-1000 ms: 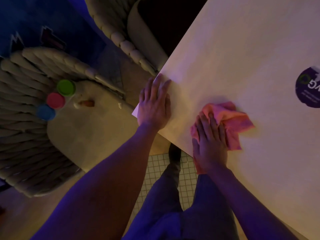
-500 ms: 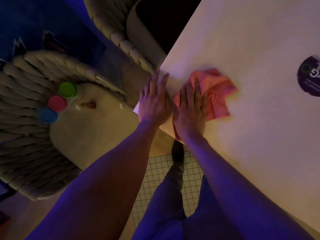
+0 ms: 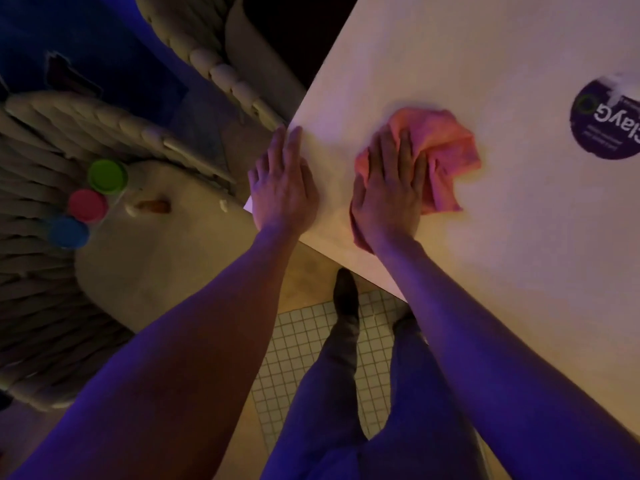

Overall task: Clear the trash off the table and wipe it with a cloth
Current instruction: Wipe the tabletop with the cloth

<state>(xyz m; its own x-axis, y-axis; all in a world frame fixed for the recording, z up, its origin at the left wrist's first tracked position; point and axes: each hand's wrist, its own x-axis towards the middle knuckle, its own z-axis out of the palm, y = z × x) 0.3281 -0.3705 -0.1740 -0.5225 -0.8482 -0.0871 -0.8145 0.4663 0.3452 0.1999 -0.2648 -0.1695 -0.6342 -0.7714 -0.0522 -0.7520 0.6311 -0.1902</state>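
step: wiping the desk (image 3: 485, 271); no trash shows on the part in view, so i judge the clearing done and the wipe under way.
cloth: a pink cloth (image 3: 440, 150) lies crumpled on the desk near its left edge, close to the near corner, part of it under the palm and the rest bunched out beyond the fingertips.
right hand: the right hand (image 3: 388, 192) presses flat on the cloth, fingers straight and spread, not curled round it.
left hand: the left hand (image 3: 280, 188) rests flat on the left edge of the desk, fingers straight and together, holding nothing; a pale slip shows beneath its outer side, too hidden to name.
sticker: a round dark sticker (image 3: 606, 123) sits toward the far right of the desk, well apart from the cloth.
handling: the cloth looks light, soft and limp; it likely bunches and slides when pushed. a flat palm over its middle should hold it best; to lift it, pinch a bunched fold.
chair: three coloured lids (image 3: 86, 202) sit on a chair seat left of the desk.
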